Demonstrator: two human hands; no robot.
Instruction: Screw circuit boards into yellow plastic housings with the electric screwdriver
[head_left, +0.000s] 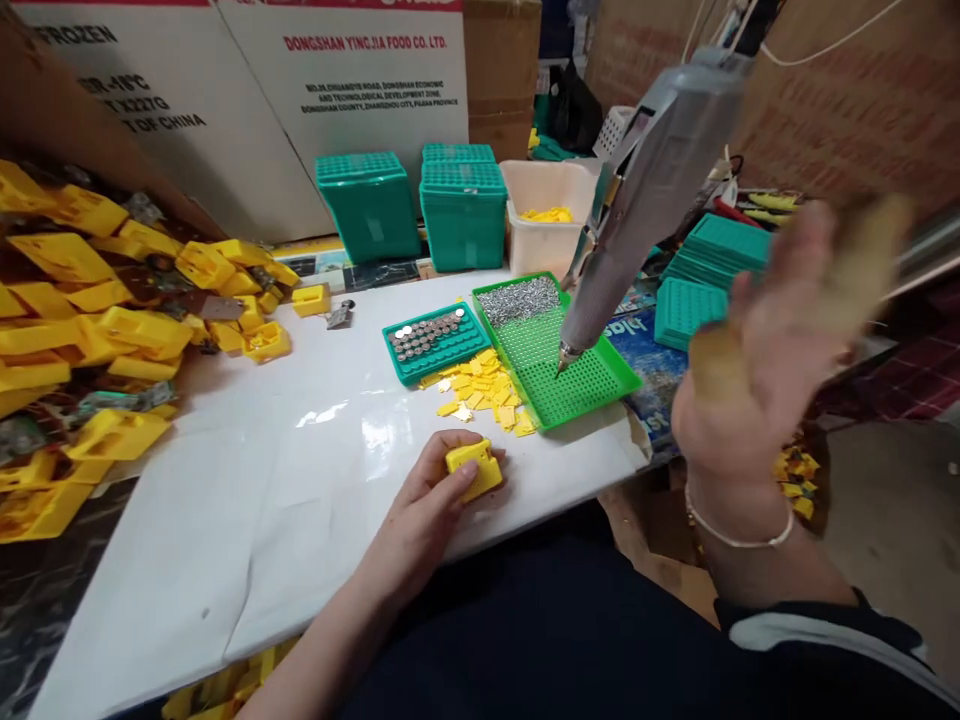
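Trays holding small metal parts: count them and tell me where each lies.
2: the teal tray on the white tabletop and the bright green tray to its right, below the screwdriver. Others may be hidden.

We log white table [315, 500] | on it: green tray [596, 385] | teal rack [444, 355] just beside | loose yellow chips [484, 390] near both | yellow cases [142, 330] heaped left
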